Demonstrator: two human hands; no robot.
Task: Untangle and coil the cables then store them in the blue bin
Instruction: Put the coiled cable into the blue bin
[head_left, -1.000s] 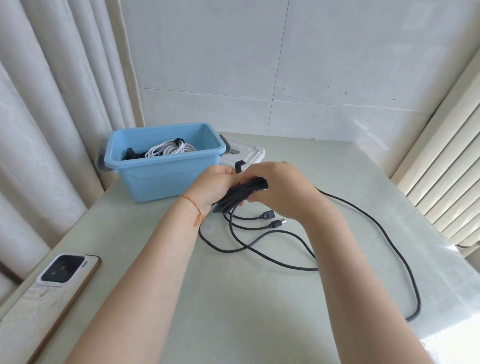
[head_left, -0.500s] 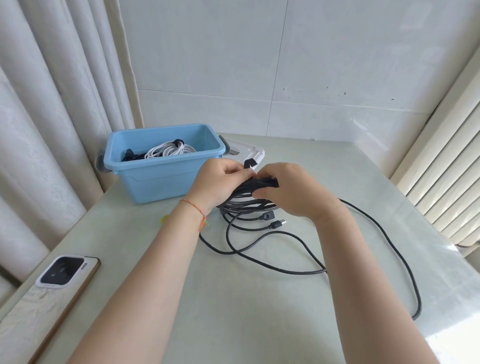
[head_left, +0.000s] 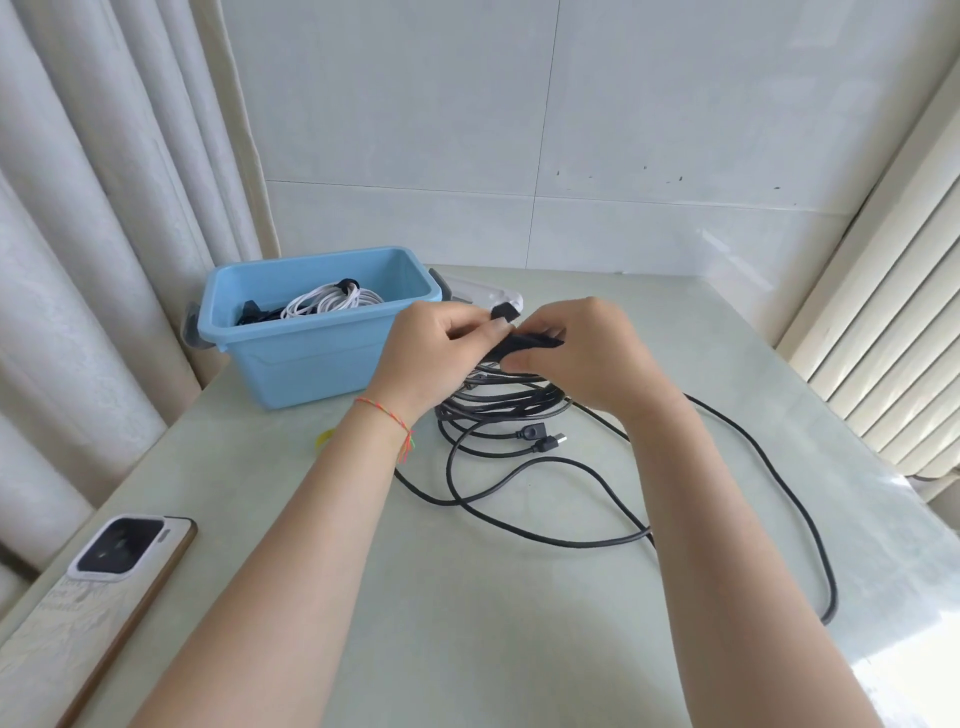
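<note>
A phone (head_left: 111, 582) is seen at the near left of the table (head_left: 519, 649). Farther back, the blue bin (head_left: 311, 358) is set with its long axis left to right, white and black cables coiled inside. Just right of it, the black cable (head_left: 498, 402) is gripped by curled fingers of the left hand (head_left: 431, 358) and right hand (head_left: 587, 353); its held bundle lies left to right, with loose loops trailing near and right.
</note>
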